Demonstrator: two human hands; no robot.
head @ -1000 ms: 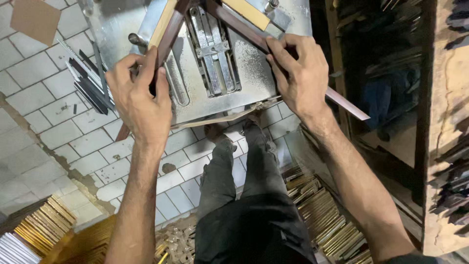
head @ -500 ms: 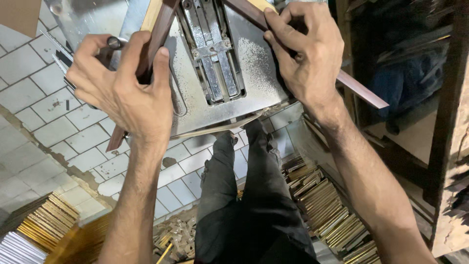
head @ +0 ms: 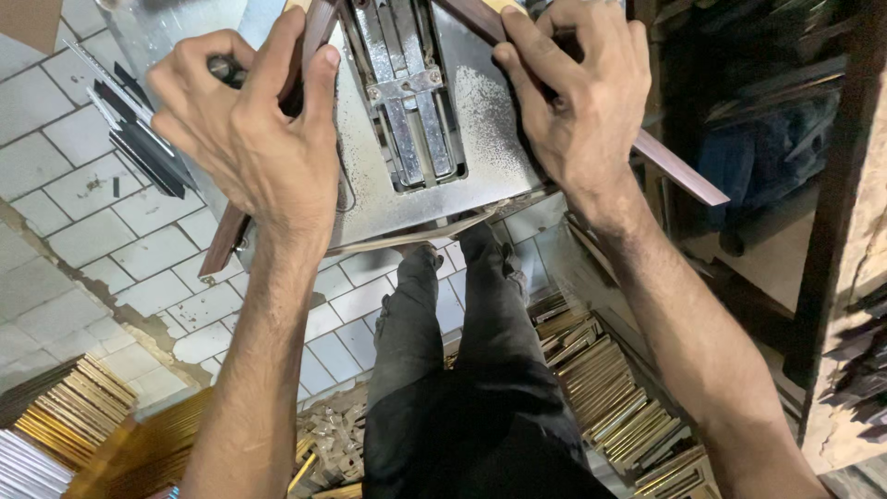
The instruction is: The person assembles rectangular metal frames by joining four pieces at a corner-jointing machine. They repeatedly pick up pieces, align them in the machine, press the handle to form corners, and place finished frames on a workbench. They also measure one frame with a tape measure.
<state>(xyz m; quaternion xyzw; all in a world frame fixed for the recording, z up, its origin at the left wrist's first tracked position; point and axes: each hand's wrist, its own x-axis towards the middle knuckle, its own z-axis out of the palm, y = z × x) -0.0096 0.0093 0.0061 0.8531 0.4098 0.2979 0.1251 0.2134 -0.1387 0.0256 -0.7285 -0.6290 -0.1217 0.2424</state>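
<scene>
Two hands, left hand (head: pixel 249 148) and right hand (head: pixel 582 102), press two brown moulding strips, one upper left (head: pixel 222 245), one upper right (head: pixel 679 171), onto one metal machine table (head: pixel 480 139).

Machine table (head: pixel 480 157): dull grey metal, showing speckled dust. Brown moulding strips (head: pixel 679 171): smooth, satin, looking wooden. Gold mouldings (head: pixel 601 388): gleaming glossy. Floor tiles (head: pixel 83 185): matt, grimy.

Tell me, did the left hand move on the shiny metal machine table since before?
Yes. The left hand slid up the dark brown wooden strip, away from the grey metal table's near edge.
</scene>
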